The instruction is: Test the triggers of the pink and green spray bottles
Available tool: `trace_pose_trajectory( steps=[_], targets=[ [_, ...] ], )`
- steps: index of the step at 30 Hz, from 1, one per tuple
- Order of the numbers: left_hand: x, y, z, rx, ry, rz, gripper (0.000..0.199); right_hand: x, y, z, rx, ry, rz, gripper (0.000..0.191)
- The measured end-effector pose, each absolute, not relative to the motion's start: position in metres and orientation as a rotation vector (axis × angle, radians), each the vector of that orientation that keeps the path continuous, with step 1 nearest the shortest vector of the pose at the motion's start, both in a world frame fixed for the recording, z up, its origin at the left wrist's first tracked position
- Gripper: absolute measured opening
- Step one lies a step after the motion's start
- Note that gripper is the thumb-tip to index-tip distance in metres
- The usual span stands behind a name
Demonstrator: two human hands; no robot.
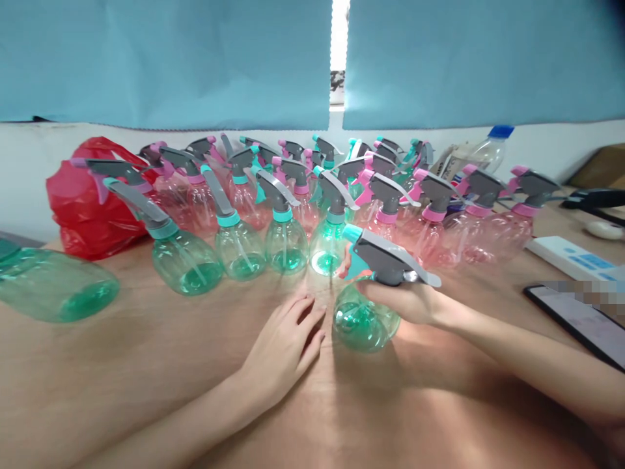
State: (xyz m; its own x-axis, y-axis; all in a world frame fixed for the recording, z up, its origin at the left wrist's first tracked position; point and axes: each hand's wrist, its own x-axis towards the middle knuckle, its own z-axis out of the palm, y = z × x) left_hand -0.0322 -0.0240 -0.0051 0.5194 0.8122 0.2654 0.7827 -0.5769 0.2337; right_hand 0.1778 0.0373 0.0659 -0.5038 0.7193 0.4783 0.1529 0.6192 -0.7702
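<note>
My right hand (407,299) is wrapped round the neck of a green spray bottle (366,326), below its grey head with a turquoise trigger and nozzle. The bottle leans a little; whether its base touches the table is hard to tell. To its left my left hand (288,339) lies on the wooden table (185,371), fingers stretched out and holding nothing. Just beyond the hands stands a row of green spray bottles (286,244) with turquoise collars. Pink spray bottles (432,228) with pink collars continue the row to the right.
Several more spray bottles crowd behind the front row. A red plastic bag (92,208) sits at the back left, and another green bottle (58,286) at the left edge. On the right are a phone (581,319), a white power strip (571,257) and a blue-capped clear bottle (491,150).
</note>
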Motion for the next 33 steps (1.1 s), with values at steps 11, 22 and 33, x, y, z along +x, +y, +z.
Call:
trace_pose_trajectory(
  steps=[11, 22, 33],
  targets=[
    [-0.034, -0.024, -0.006, 2.77, 1.425, 0.35, 0.042, 0.172, 0.034, 0.078, -0.63, -2.01, 0.88, 0.047],
    [-0.035, -0.023, -0.006, 2.79, 1.423, 0.322, 0.043, 0.175, 0.035, 0.068, -0.591, -2.007, 0.906, 0.057],
    [-0.035, -0.024, -0.005, 2.766, 1.42, 0.365, 0.042, 0.178, 0.034, 0.066, -0.635, -2.024, 0.914, 0.059]
  ],
)
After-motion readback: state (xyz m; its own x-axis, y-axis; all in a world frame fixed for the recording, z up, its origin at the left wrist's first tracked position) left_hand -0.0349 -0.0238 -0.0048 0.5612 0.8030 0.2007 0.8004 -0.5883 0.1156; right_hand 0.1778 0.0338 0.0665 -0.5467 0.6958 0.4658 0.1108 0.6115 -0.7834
